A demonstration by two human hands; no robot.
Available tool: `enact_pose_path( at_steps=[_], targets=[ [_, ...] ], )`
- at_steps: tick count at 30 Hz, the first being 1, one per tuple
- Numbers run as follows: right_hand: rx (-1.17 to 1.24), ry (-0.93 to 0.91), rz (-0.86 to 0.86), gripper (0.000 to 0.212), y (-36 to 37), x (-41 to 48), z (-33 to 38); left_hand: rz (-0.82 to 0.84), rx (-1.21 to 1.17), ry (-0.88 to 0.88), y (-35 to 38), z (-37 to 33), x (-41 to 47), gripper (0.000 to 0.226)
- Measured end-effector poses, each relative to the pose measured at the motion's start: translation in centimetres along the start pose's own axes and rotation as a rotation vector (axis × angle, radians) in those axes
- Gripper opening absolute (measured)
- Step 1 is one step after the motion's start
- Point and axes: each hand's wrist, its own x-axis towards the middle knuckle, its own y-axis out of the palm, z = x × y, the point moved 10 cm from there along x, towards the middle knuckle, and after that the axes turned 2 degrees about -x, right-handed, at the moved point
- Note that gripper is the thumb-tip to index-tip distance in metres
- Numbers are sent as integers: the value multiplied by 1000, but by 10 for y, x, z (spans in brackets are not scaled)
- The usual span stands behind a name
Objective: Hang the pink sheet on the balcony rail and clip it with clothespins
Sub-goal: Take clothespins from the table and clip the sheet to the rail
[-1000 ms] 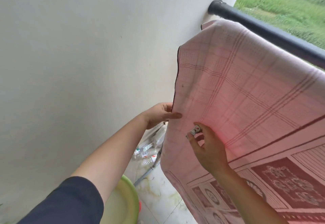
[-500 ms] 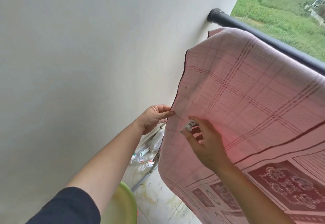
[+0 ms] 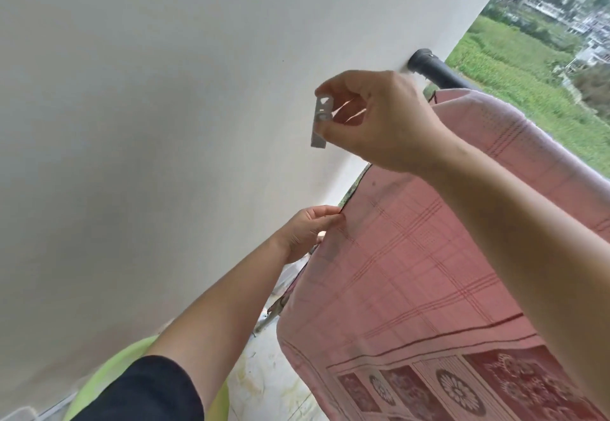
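The pink woven sheet with a plaid grid and dark red flowered border (image 3: 429, 272) lies draped over the round black metal balcony rail (image 3: 435, 70), which meets the plain white wall (image 3: 165, 123). Its near side hangs down toward the pale tiled floor (image 3: 264, 384).

The left hand (image 3: 303, 232) pinches the sheet's dark-trimmed side edge between thumb and curled fingers, low beside the wall. The right hand (image 3: 383, 120) is raised near the rail's wall end, its thumb and forefinger gripping a small pale grey clothespin (image 3: 321, 120) by its upper part. The pin points downward against the wall, apart from the sheet.

A lime green plastic basin (image 3: 95, 384) sits at the lower left, partly behind the left arm's dark sleeve (image 3: 145, 391).
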Motion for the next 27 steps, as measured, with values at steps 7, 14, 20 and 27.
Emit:
enact_pose_path(
  at_steps=[7, 14, 20, 27],
  targets=[
    [-400, 211, 548, 30, 47, 20, -58, 13, -178, 68, 18, -17, 2, 38],
    [-417, 273, 560, 23, 56, 27, -70, -30, -188, 130, 14, -28, 0, 37],
    [-412, 295, 599, 25, 61, 30, -75, -65, -21, 184, 10, -37, -5, 31],
    [-431, 301, 663, 16, 65, 23, -77, -63, 30, 182, 9, -39, -11, 32]
  ],
)
